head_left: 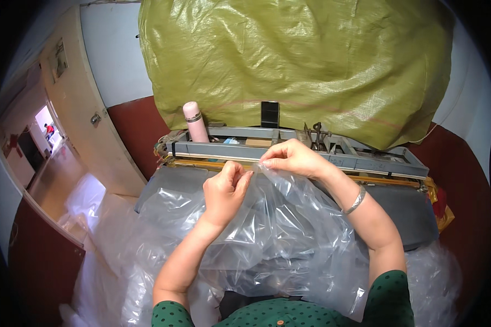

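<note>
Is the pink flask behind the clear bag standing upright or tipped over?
Upright. The pink flask stands on end, cap up, at the grey frame, against the green sack.

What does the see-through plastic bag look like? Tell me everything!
The clear plastic bag is thin, shiny and very crinkled, so light glints off its folds. It lies spread over the person's lap and the grey machine bed. Its top edge is lifted up: the left hand and the right hand each pinch it with fingertips, close together. More clear plastic lies piled beside it.
</note>
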### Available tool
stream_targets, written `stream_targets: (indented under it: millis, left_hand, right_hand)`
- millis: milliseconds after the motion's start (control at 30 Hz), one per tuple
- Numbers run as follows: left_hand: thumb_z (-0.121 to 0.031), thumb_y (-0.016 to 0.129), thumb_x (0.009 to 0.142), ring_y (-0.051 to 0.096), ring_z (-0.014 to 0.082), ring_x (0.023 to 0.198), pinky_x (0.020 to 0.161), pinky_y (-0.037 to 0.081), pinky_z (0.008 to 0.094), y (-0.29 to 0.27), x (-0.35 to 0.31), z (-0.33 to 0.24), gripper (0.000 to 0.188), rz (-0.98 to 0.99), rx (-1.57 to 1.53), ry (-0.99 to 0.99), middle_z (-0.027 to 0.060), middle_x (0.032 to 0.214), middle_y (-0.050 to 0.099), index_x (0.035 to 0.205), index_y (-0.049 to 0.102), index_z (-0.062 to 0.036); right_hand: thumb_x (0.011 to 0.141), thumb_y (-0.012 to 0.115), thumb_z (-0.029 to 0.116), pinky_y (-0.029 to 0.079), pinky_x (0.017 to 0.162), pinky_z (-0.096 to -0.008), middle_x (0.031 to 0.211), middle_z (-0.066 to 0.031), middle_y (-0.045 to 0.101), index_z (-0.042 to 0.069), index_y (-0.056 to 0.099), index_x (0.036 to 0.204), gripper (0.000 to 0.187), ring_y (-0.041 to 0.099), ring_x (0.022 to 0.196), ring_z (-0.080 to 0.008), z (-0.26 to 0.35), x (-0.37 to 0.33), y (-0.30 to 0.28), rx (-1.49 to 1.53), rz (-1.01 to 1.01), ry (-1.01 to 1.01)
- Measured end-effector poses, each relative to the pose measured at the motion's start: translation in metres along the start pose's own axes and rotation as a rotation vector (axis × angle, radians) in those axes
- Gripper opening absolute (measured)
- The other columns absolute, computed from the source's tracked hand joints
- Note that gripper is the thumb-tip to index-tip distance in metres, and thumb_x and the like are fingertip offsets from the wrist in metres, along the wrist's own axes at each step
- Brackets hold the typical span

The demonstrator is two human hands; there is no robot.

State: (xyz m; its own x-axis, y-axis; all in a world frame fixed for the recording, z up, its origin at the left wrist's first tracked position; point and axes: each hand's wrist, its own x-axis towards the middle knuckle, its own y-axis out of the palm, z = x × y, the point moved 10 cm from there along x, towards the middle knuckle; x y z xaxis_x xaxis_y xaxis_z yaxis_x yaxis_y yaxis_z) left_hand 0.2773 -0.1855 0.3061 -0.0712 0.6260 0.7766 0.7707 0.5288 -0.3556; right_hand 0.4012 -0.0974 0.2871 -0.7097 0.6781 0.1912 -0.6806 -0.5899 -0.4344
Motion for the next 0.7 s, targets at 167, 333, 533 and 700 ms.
stream_targets:
  millis: [167, 333, 533, 700]
  left_hand:
    - [-0.016, 0.070, 0.071, 0.051, 0.0259, 0.044, 0.041, 0.038, 0.0323, -0.005, -0.010, 0.008, 0.025, -0.076, 0.147, 0.048, 0.0077, 0.050, 0.050, 0.066, 0.047, -0.0076]
    - [-0.016, 0.068, 0.073, 0.050, 0.0211, 0.048, 0.043, 0.039, 0.0302, 0.006, -0.013, 0.013, 0.025, 0.018, 0.125, 0.045, 0.0080, 0.054, 0.050, 0.066, 0.046, -0.0062]
    - [-0.022, 0.062, 0.082, 0.053, 0.0081, 0.058, 0.051, 0.043, 0.0235, 0.062, -0.051, 0.015, 0.020, 1.055, -0.368, -0.328, 0.0029, 0.063, 0.057, 0.086, 0.058, -0.0030]
    - [-0.018, 0.062, 0.081, 0.054, 0.0097, 0.061, 0.057, 0.044, 0.0252, 0.029, -0.130, 0.025, 0.016, 1.488, -0.206, -0.215, 0.0020, 0.067, 0.059, 0.087, 0.059, -0.0043]
  right_hand:
    - [0.083, 0.063, 0.019, 0.044, 0.064, -0.0199, 0.075, -0.0001, 0.058, 0.002, 0.059, 0.094, 0.021, 0.053, 0.066, -0.0068, -0.008, -0.001, 0.036, 0.320, -0.026, -0.039]
    - [0.085, 0.060, 0.021, 0.045, 0.070, -0.0230, 0.082, -0.0019, 0.060, 0.000, 0.060, 0.099, 0.025, 0.055, 0.077, -0.0086, -0.011, 0.001, 0.055, 0.279, -0.001, -0.066]
    - [0.085, 0.057, 0.018, 0.043, 0.061, -0.0204, 0.075, 0.0024, 0.055, 0.010, 0.057, 0.088, 0.008, 0.053, 0.070, -0.0067, -0.099, -0.044, -0.003, 0.960, -0.392, -0.140]
    - [0.085, 0.057, 0.027, 0.037, 0.087, -0.0265, 0.106, -0.0050, 0.055, 0.004, 0.051, 0.117, 0.040, 0.048, 0.097, -0.0123, -0.189, -0.235, -0.154, 0.355, -1.250, 0.210]
